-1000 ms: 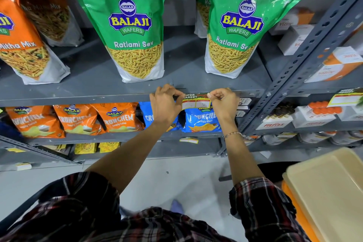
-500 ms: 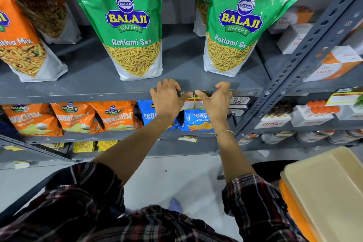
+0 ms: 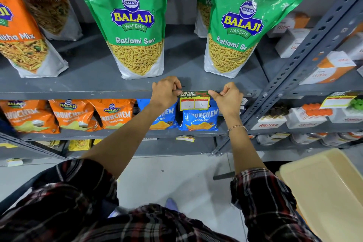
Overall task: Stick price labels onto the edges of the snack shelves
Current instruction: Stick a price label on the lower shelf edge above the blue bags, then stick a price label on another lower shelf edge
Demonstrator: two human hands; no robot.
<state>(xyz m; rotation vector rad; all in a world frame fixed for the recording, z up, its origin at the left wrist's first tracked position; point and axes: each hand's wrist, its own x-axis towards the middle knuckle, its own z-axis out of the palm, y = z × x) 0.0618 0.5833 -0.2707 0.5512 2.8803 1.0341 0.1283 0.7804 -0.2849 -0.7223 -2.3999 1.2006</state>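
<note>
The price label (image 3: 194, 100) now hangs flat from the shelf's front edge (image 3: 78, 95), no longer folded up. Left hand (image 3: 166, 92) and right hand (image 3: 227, 97) pinch its top corners; sticking looks nearly finished.

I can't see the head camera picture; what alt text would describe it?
Two hands, left hand and right hand, hold a price label by its top corners against the grey shelf edge, below green snack bags and above blue chip packets.
</note>
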